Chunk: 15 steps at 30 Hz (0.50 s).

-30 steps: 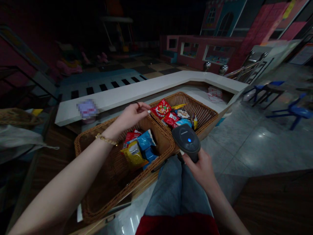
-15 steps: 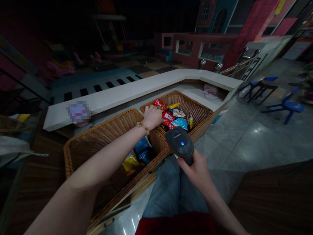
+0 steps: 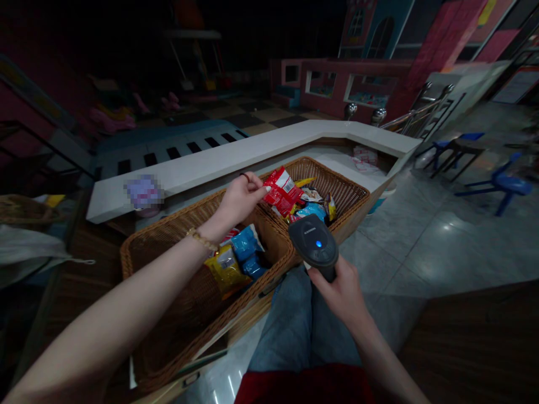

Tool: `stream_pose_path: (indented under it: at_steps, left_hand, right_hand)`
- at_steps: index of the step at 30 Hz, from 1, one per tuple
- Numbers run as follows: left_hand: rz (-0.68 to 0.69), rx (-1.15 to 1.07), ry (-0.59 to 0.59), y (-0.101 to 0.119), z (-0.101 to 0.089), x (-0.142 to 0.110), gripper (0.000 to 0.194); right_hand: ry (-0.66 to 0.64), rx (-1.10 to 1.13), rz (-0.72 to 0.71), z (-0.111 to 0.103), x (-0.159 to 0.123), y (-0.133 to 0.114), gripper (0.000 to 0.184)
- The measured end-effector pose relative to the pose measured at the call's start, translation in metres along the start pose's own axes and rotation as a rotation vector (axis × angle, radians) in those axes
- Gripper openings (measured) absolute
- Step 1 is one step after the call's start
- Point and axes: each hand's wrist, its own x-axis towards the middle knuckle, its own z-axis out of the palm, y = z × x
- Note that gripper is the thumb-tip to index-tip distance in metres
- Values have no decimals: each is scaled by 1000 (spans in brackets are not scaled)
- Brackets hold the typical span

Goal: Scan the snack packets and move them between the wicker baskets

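Note:
My left hand (image 3: 242, 199) pinches a red snack packet (image 3: 282, 191) between its fingers, holding it above the far end of the wicker baskets. My right hand (image 3: 343, 294) grips a black handheld barcode scanner (image 3: 314, 241), whose blue light is lit. Below my left wrist, the near wicker basket (image 3: 168, 244) holds a blue packet (image 3: 246, 244) and a yellow packet (image 3: 225, 269), among others. The far wicker basket (image 3: 337, 182) holds several mixed snack packets (image 3: 311, 212). The scanner partly hides that basket's near corner.
A white counter ledge (image 3: 210, 163) curves around behind the baskets, with a blurred purple object (image 3: 144, 191) against it. My jeans-covered legs (image 3: 303, 331) lie below. Blue plastic chairs (image 3: 497, 185) stand on the tiled floor at right.
My left hand has lifted the red packet out of the far basket and moved back toward the near basket. The scanner stays in my right hand.

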Motion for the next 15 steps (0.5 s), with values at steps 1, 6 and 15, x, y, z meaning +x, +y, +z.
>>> stream_pose_path:
  at_steps: [1,6,15]
  left_hand:
    - [-25,-65,2,-1,-5,-6,16]
    - [-62,-279,46,-10,-15,-29,21]
    - [-11,-319,-23,-28,-17,-29,20]
  right_hand:
    - [7,-8,-2,0,0,0,7]
    - [5,-11,-13,3,0,-3,4]
    - [4,-10,-40,8,6,-7,4]
